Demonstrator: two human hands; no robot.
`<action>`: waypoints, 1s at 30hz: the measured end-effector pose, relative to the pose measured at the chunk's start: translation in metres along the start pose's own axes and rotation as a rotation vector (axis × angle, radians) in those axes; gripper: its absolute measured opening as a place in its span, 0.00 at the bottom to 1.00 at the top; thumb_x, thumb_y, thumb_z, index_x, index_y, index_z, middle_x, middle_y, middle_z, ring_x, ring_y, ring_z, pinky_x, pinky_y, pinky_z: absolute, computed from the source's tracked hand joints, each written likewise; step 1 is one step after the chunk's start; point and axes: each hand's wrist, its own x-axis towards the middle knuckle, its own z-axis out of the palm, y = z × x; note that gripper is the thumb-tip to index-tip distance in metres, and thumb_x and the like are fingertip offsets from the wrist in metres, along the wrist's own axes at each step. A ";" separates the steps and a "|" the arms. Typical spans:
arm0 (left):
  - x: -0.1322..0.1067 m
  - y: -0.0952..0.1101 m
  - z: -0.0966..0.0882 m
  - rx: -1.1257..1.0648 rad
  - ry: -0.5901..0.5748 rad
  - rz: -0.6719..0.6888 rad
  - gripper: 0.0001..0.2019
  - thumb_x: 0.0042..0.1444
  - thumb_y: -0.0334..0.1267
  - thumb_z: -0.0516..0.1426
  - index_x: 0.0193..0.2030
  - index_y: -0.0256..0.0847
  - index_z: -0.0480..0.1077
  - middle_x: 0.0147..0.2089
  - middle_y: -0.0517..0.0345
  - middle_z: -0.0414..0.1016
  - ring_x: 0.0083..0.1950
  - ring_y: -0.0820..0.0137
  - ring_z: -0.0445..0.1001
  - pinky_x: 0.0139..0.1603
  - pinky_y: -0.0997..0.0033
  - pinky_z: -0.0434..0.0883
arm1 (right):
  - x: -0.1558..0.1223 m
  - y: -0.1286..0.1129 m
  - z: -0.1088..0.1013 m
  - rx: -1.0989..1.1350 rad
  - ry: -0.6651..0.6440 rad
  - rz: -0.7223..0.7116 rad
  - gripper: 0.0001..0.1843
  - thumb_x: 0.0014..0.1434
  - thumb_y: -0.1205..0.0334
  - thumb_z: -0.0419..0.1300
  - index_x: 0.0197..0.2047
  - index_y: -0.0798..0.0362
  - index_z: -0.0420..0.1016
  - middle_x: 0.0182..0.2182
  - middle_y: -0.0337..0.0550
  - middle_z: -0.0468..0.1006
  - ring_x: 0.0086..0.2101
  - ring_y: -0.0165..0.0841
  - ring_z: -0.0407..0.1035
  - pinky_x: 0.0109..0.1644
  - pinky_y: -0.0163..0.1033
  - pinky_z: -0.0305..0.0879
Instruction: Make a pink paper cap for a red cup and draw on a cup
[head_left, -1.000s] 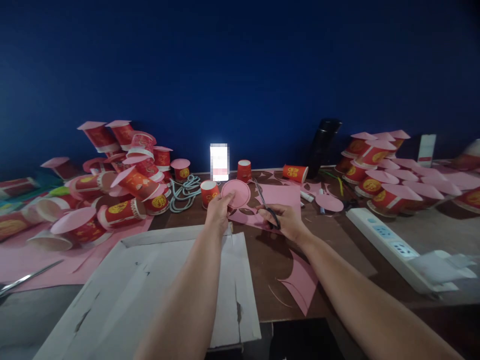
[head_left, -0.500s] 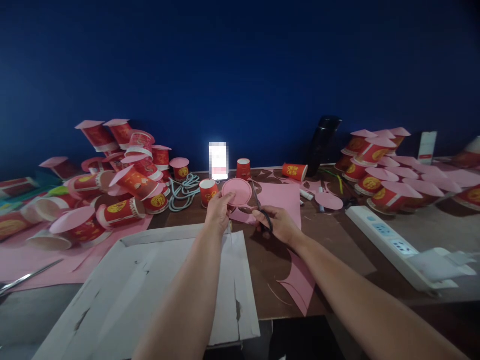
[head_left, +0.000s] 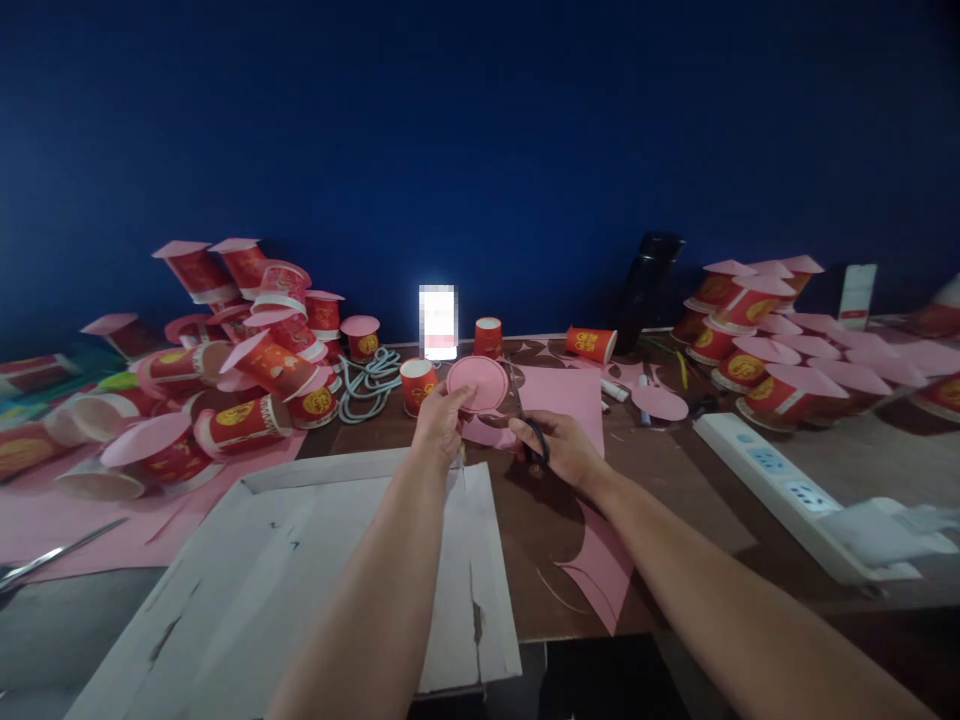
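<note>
My left hand [head_left: 439, 420] pinches a pink paper circle [head_left: 478, 384] at its lower left edge and holds it above the table. My right hand [head_left: 559, 449] is closed round the handles of black scissors [head_left: 525, 418], whose blades point up along the circle's right edge. A pink paper sheet [head_left: 562, 400] with cut-outs lies beneath and behind both hands. A red paper cup [head_left: 417, 384] stands just left of the circle.
Piles of red cups with pink paper lids lie at the left [head_left: 247, 375] and right [head_left: 757, 335]. A white board [head_left: 300, 580] lies in front, a white power strip [head_left: 780, 480] at the right, a lit phone [head_left: 437, 322] at the back, and a coiled cable [head_left: 367, 380].
My right hand with the scissors moved left, in toward the circle's right edge. The circle shifted slightly in my left hand.
</note>
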 end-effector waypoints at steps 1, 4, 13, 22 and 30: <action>0.000 0.000 0.000 -0.003 -0.004 0.003 0.18 0.33 0.36 0.66 0.35 0.35 0.71 0.25 0.63 0.69 0.23 0.79 0.63 0.25 0.77 0.59 | 0.000 0.000 0.000 0.000 0.001 0.000 0.27 0.51 0.41 0.60 0.45 0.54 0.76 0.20 0.35 0.71 0.18 0.24 0.61 0.19 0.30 0.56; -0.002 0.002 0.002 -0.001 -0.014 0.001 0.18 0.33 0.36 0.66 0.33 0.35 0.71 0.23 0.63 0.68 0.22 0.79 0.62 0.24 0.77 0.57 | -0.001 -0.003 -0.001 0.014 -0.005 0.008 0.27 0.51 0.42 0.60 0.46 0.54 0.76 0.19 0.35 0.71 0.17 0.24 0.61 0.19 0.30 0.55; -0.004 0.004 0.003 0.005 -0.025 0.009 0.15 0.34 0.37 0.66 0.30 0.35 0.69 0.23 0.62 0.68 0.23 0.78 0.64 0.24 0.77 0.58 | -0.001 -0.003 -0.001 0.044 0.028 -0.012 0.29 0.48 0.42 0.62 0.46 0.56 0.77 0.18 0.35 0.69 0.18 0.24 0.60 0.20 0.30 0.55; -0.006 0.005 0.005 -0.010 -0.055 -0.012 0.16 0.34 0.37 0.66 0.31 0.33 0.70 0.25 0.58 0.72 0.25 0.74 0.69 0.27 0.74 0.64 | -0.003 -0.008 -0.003 -0.018 0.005 -0.003 0.29 0.49 0.43 0.62 0.48 0.56 0.76 0.18 0.35 0.67 0.16 0.24 0.60 0.17 0.30 0.54; 0.001 0.000 -0.002 0.041 -0.053 0.003 0.15 0.37 0.38 0.65 0.31 0.34 0.69 0.25 0.59 0.71 0.24 0.76 0.67 0.26 0.75 0.63 | -0.001 -0.004 -0.003 -0.056 0.055 -0.020 0.27 0.49 0.44 0.62 0.44 0.55 0.78 0.17 0.35 0.67 0.18 0.24 0.59 0.20 0.30 0.54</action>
